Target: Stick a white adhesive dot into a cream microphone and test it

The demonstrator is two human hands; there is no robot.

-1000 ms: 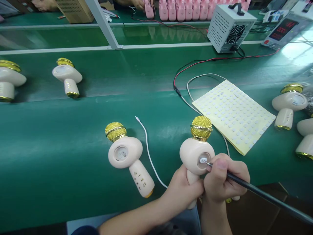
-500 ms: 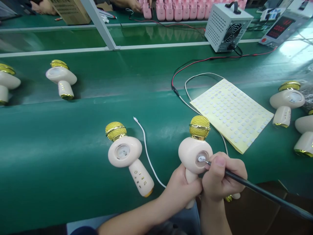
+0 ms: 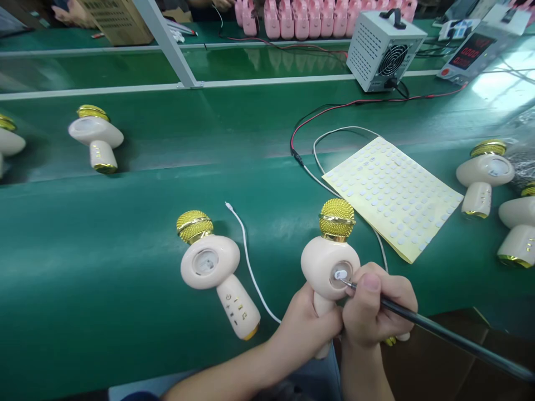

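Upper left, gold-headed cream plastic microphone (image 3: pixel 97 132) slides farther left; open smooth green table (image 3: pixel 83 267) below. Near front edge, left hand (image 3: pixel 307 320), fingers wrapping upright cream microphone (image 3: pixel 320 262). Right hand (image 3: pixel 378 303), fingers pinching slim black tool (image 3: pixel 451 334), tip now at white oval pad's (image 3: pixel 340 273) lower edge.

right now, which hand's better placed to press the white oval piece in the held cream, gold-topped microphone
Likely the right hand: it holds the long black metal-tipped tool at the white piece; the left hand grips the microphone.
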